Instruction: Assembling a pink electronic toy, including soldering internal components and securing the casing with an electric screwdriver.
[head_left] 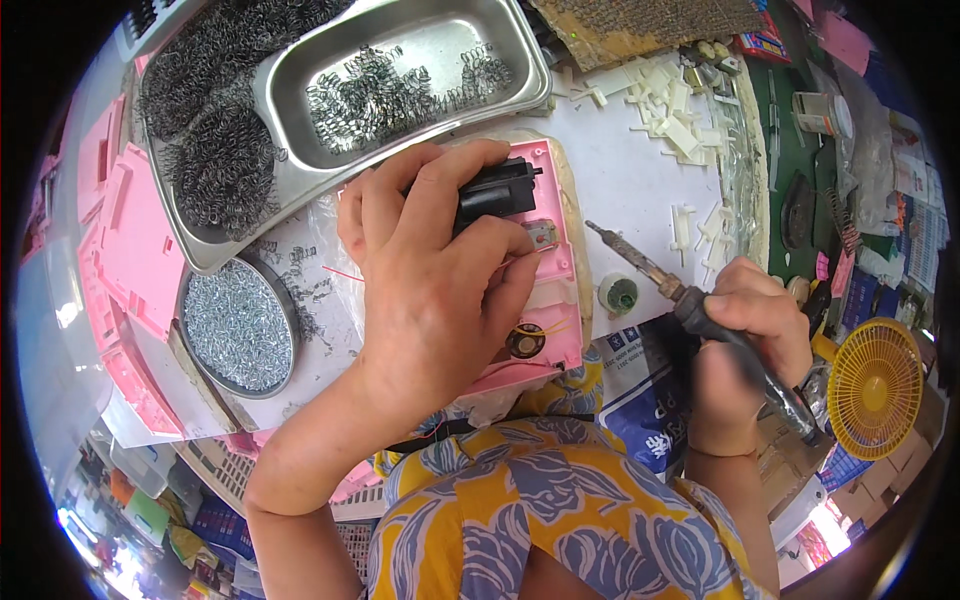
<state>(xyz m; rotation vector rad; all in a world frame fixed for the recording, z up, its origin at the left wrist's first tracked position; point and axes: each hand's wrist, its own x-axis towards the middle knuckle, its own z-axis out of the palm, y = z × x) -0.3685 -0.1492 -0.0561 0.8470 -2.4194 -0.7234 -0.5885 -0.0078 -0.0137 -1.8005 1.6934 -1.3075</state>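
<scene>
My left hand rests over an open pink plastic housing. Its thumb and forefinger are pinched, apparently on a thin red wire, close to a small metal part in the housing. Under the upper fingers lies a black plastic block. Lower in the housing sits a small round black part with yellow wires. My right hand grips a soldering iron by its black handle. The iron's tip points up and left, apart from the housing.
Beyond my left hand, a metal tray holds springs. A round dish of small metal pins stands left, near pink panels. White plastic parts lie at the far right. A small green-filled pot is beside the housing; a yellow fan stands right.
</scene>
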